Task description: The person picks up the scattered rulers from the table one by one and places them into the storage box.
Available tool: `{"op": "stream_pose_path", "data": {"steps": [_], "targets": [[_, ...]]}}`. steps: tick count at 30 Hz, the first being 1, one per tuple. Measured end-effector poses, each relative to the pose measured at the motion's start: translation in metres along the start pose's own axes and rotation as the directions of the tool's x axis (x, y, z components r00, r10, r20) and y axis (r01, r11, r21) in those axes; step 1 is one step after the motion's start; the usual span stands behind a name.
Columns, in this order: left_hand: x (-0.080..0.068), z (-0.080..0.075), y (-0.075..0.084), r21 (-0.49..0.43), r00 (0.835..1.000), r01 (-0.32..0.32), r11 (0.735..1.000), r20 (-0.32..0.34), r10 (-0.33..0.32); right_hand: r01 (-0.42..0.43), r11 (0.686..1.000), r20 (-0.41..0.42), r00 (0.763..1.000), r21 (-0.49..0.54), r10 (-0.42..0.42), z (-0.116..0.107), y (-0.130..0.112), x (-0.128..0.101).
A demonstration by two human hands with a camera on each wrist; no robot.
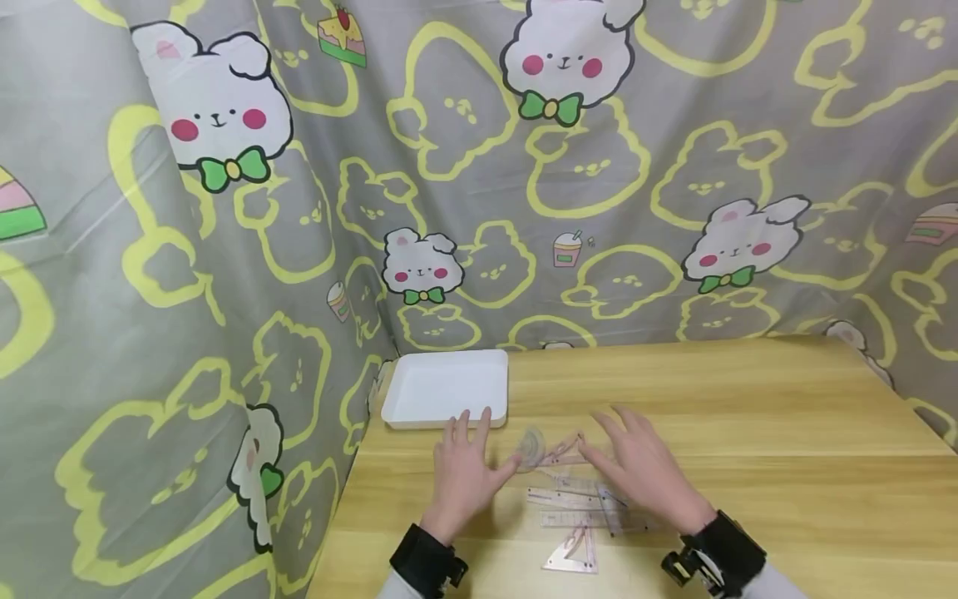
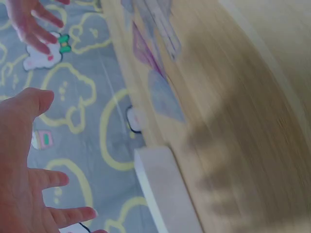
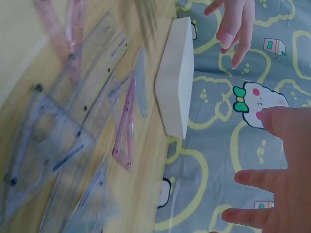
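Observation:
My left hand (image 1: pixel 466 476), fingers spread, hovers at the front right corner of a shallow white tray (image 1: pixel 446 387) and holds nothing. To the right, my right hand (image 1: pixel 649 470) is also spread, over the far side of a group of clear plastic drawing tools. Among them a round-edged protractor (image 1: pixel 530 448) lies beside a pink-tinted set square (image 1: pixel 566 450). Below these, transparent rulers (image 1: pixel 563 498) overlap. Another pink set square (image 1: pixel 575 552) lies closest to me. In the right wrist view, a clear set square (image 3: pixel 46 145) lies across the rulers.
The tray stands at the wooden table's (image 1: pixel 718 391) back left. A grey curtain (image 1: pixel 479 191) with yellow outlines and white rabbits hangs behind the table and along its left side. Black straps with cameras circle both wrists.

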State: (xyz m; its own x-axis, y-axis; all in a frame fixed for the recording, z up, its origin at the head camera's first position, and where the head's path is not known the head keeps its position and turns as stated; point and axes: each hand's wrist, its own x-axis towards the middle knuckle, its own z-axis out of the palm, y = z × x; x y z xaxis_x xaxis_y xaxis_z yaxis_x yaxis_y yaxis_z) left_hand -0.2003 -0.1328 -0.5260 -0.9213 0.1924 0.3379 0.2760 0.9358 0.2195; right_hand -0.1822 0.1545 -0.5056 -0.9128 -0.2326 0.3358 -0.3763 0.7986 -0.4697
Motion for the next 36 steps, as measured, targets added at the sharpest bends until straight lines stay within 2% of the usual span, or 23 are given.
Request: {"op": "stream_pose_path", "data": {"steps": [4, 9, 15, 22, 30, 33, 36], "targets": [[0.005, 0.001, -0.017, 0.009, 0.999, 0.047, 0.999, 0.025, -0.047, 0.004, 1.000, 0.010, 1.000, 0.031, -0.004, 0.012, -0.004, 0.015], [0.011, 0.003, -0.040, -0.026, 0.995, 0.092, 0.995, 0.043, -0.091, 0.002, 0.998, 0.032, 0.999, 0.070, -0.004, 0.027, -0.009, 0.030], [0.022, 0.000, -0.063, -0.114, 0.994, 0.107, 0.988, 0.042, -0.103, -0.005, 0.996, 0.076, 0.997, 0.094, -0.003, 0.050, -0.011, 0.049], [0.032, -0.003, -0.089, -0.112, 0.991, 0.132, 0.985, 0.031, -0.129, 0.013, 0.995, 0.104, 0.994, 0.103, -0.024, 0.074, -0.018, 0.076], [0.047, -0.010, -0.121, -0.157, 0.979, 0.205, 0.966, 0.032, -0.203, 0.016, 0.992, 0.138, 0.990, 0.124, -0.034, 0.097, -0.029, 0.100], [0.053, -0.009, -0.134, -0.172, 0.979, 0.202, 0.964, 0.024, -0.200, 0.035, 0.991, 0.141, 0.989, 0.131, -0.053, 0.106, -0.031, 0.107], [0.060, -0.006, -0.147, -0.160, 0.986, 0.169, 0.973, 0.013, -0.169, 0.069, 0.986, 0.110, 0.990, 0.150, -0.086, 0.117, -0.032, 0.113]]}}
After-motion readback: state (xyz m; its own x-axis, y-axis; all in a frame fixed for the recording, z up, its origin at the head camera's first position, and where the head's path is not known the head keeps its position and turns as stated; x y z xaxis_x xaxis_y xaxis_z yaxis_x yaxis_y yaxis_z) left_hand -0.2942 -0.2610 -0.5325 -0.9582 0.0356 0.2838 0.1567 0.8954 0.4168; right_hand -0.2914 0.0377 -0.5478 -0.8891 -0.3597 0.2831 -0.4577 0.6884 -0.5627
